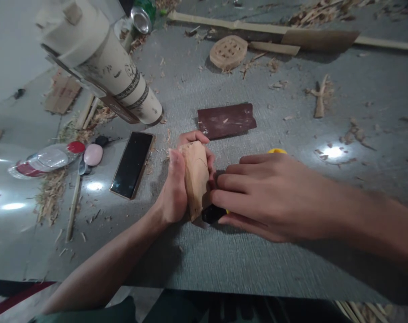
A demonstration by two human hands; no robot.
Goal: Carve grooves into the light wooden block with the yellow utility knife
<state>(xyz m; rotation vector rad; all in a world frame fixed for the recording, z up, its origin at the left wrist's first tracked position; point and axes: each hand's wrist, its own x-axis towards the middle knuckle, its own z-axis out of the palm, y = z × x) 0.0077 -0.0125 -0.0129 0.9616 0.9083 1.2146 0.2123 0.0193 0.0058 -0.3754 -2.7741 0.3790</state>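
My left hand [174,190] grips a pale wooden block [195,176] standing on edge on the grey table [244,260], thumb on the near side and fingers curled over the far side. My right hand [267,197] is closed on a yellow and black cutting tool [213,214], its black tip pressed against the block's lower right face. A bit of the yellow handle [277,150] shows behind my knuckles. The blade itself is hidden.
A dark red sandpaper sheet [226,120] lies just beyond the block. A black phone [132,164] lies left of it, with a carved cylinder [123,76] behind. A round carved disc [228,52], bamboo sticks [274,29], a plastic bottle [49,159] and shavings are scattered about.
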